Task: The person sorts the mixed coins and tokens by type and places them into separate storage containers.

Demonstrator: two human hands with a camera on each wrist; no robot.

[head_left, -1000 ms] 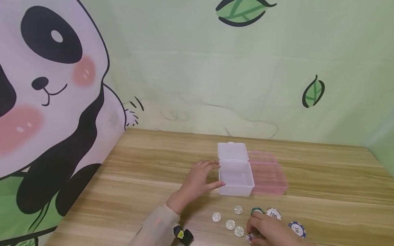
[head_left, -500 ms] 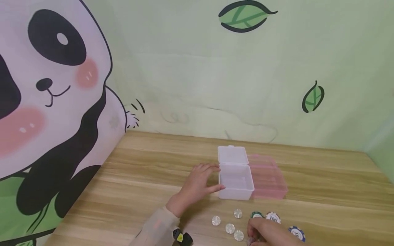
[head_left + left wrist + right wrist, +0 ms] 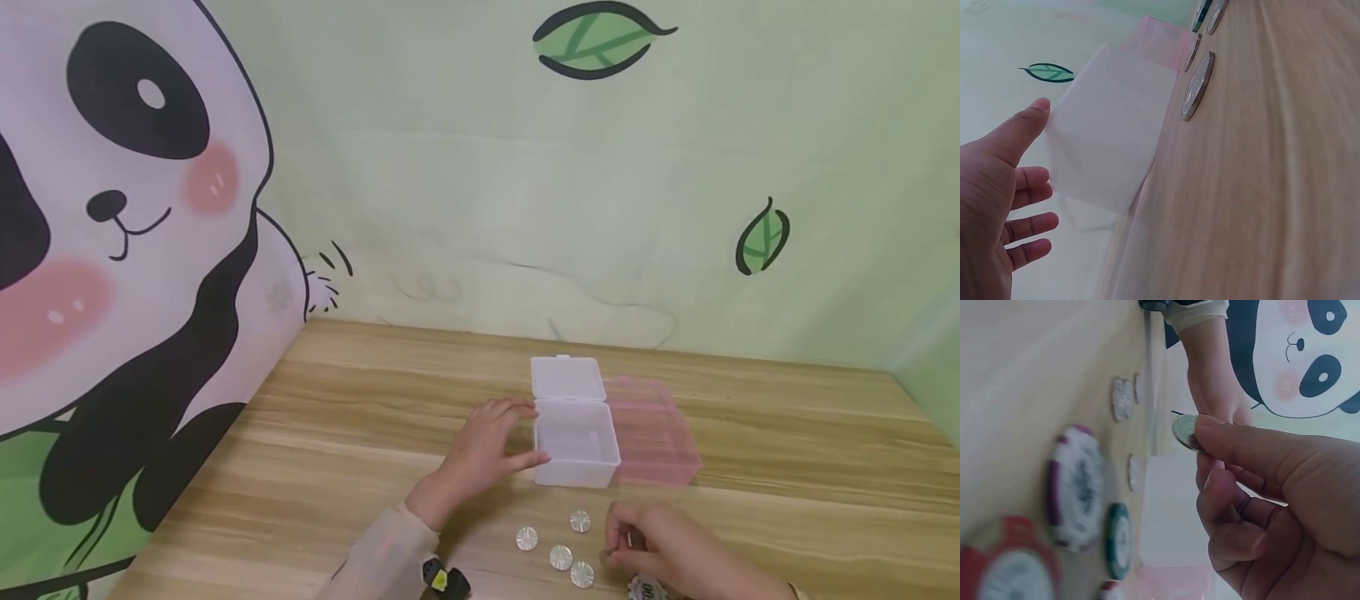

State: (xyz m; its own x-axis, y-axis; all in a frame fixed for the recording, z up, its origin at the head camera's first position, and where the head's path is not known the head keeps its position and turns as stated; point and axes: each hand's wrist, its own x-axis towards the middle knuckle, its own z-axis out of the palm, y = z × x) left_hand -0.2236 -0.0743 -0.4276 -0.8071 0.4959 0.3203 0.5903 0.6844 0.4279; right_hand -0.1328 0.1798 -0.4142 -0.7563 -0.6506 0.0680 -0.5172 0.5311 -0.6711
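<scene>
My left hand (image 3: pixel 517 433) lies open against the left side of a small white box (image 3: pixel 573 446) whose lid (image 3: pixel 566 379) stands up; in the left wrist view the thumb (image 3: pixel 1029 115) touches the box wall (image 3: pixel 1110 131). My right hand (image 3: pixel 617 546) hovers near the table's front edge and pinches a silver coin (image 3: pixel 1184 431) between thumb and forefinger. Several silver coins (image 3: pixel 561 557) lie on the wood just left of it. A purple-and-white chip (image 3: pixel 1075 487), a green chip (image 3: pixel 1119 540) and a red chip (image 3: pixel 1010 569) lie under that hand.
A pink translucent box (image 3: pixel 652 433) sits against the white box's right side. The wooden table (image 3: pixel 337 433) meets a panda wall on the left and a green wall behind. One chip (image 3: pixel 647 590) shows at the bottom edge.
My right hand has risen from the chips with a silver coin pinched in it and now hides the chips in the head view. The left hand has stayed at the box.
</scene>
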